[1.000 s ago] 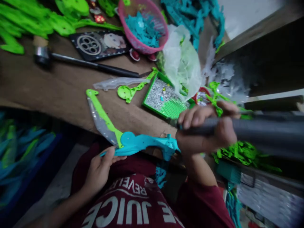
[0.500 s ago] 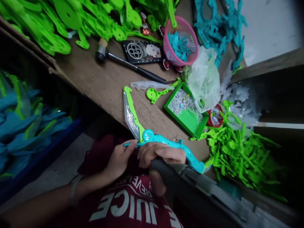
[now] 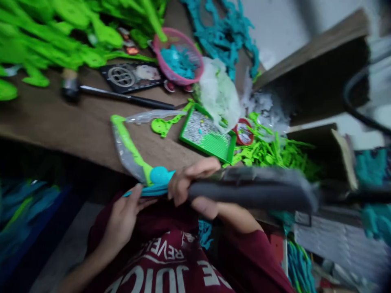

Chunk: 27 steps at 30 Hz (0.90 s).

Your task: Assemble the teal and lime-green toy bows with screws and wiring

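Note:
My left hand (image 3: 124,215) pinches the blue lower edge of a plastic toy (image 3: 161,176) at the table's front edge. A bright green arm with a clear blade-like piece (image 3: 126,152) rises from its round blue joint. In my right hand (image 3: 195,179) is a dark, long-bodied electric screwdriver (image 3: 238,195), fingers wrapped round its front end over the toy. That hand hides the screwdriver's tip and most of the blue handle. On the table beyond lies a green tray (image 3: 203,136) of small silvery screws, with a loose green part (image 3: 163,126) beside it.
A hammer (image 3: 122,96) and a dark patterned case (image 3: 131,76) lie behind. A pink basket (image 3: 195,73) holds small blue parts beside a plastic bag (image 3: 221,93). Green parts (image 3: 61,32) heap up at back left, others (image 3: 275,154) at right. Blue parts (image 3: 226,36) lie beyond.
The view swung left and then back right. My right hand brought the screwdriver leftward onto the toy and its body has turned nearly level. My left hand keeps its hold.

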Each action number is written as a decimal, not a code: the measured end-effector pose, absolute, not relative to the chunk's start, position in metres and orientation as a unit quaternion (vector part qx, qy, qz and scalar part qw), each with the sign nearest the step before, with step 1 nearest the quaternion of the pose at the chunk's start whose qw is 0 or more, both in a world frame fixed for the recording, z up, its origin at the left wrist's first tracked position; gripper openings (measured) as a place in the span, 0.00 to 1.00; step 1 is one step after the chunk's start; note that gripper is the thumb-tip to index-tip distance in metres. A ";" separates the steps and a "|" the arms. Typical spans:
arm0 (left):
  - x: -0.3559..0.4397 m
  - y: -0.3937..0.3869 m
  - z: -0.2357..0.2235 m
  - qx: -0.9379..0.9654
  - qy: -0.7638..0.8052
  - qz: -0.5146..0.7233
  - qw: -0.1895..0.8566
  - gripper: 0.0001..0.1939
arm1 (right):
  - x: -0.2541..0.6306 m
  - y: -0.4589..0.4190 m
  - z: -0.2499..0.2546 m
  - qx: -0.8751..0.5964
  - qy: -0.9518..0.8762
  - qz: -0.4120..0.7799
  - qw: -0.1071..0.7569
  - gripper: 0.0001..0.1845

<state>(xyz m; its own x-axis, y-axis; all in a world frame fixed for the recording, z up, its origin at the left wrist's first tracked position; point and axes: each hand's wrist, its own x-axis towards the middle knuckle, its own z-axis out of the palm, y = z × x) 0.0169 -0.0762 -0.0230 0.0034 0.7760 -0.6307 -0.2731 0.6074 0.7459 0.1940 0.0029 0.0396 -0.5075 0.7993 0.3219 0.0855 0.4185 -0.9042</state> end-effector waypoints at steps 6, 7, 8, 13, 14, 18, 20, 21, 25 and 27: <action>-0.008 -0.093 -0.004 0.547 0.609 0.190 0.542 0.25 | 0.336 0.058 0.081 -0.564 -0.566 0.193 0.569 0.19; 0.005 -0.089 0.005 0.629 0.580 0.209 0.473 0.23 | 0.362 0.065 0.075 -0.586 -0.541 0.186 0.573 0.20; 0.025 -0.082 0.014 0.701 0.534 0.237 0.408 0.21 | 0.385 0.070 0.066 -0.602 -0.514 0.182 0.583 0.22; 0.149 -0.020 0.021 0.888 0.382 0.159 0.199 0.27 | 0.454 0.067 0.034 -0.617 -0.456 0.184 0.614 0.24; 0.163 -0.010 0.016 0.894 0.378 0.137 0.199 0.26 | 0.461 0.062 0.033 -0.613 -0.461 0.183 0.615 0.24; 0.173 0.010 -0.002 0.879 0.397 0.114 0.238 0.22 | 0.485 0.051 0.041 -0.580 -0.517 0.203 0.596 0.21; 0.165 0.013 -0.004 0.866 0.414 0.121 0.254 0.22 | 0.494 0.056 0.047 -0.573 -0.535 0.228 0.577 0.23; 0.162 0.014 -0.004 0.859 0.424 0.122 0.261 0.22 | 0.496 0.058 0.051 -0.578 -0.536 0.233 0.569 0.23; 0.163 0.012 -0.005 0.851 0.421 0.142 0.279 0.23 | 0.470 0.034 0.082 -0.615 -0.512 0.202 0.565 0.20; 0.168 0.006 -0.007 0.863 0.384 0.167 0.283 0.22 | 0.439 0.004 0.100 -0.609 -0.499 0.243 0.567 0.16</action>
